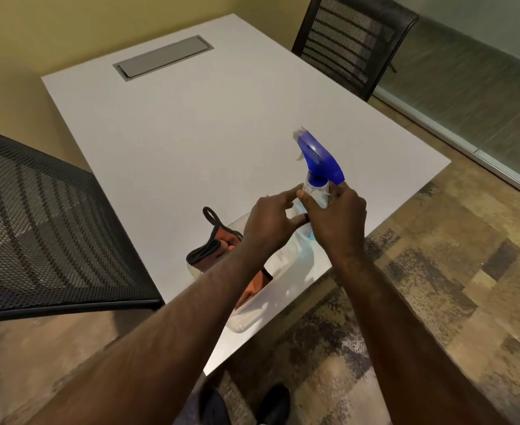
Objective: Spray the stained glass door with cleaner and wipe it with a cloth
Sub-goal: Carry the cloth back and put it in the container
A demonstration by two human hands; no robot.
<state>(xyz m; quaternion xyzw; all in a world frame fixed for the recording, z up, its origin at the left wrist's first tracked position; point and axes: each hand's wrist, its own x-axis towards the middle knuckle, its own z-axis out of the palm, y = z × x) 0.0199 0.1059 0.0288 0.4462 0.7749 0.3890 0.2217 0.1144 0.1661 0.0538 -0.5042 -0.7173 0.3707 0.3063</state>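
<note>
A clear spray bottle with a blue trigger head stands upright over the near right part of a white table. My right hand is wrapped around the bottle's neck and upper body. My left hand touches the same bottle from the left, fingers curled against it. An orange cloth with black edging and a loop lies in a clear plastic tray at the table's near edge, partly hidden by my left forearm. A glass wall runs along the right side of the room.
A black mesh chair stands at the table's left, another at the far right corner. A grey cable hatch is set into the far tabletop. Patterned carpet covers the floor; my shoes show below.
</note>
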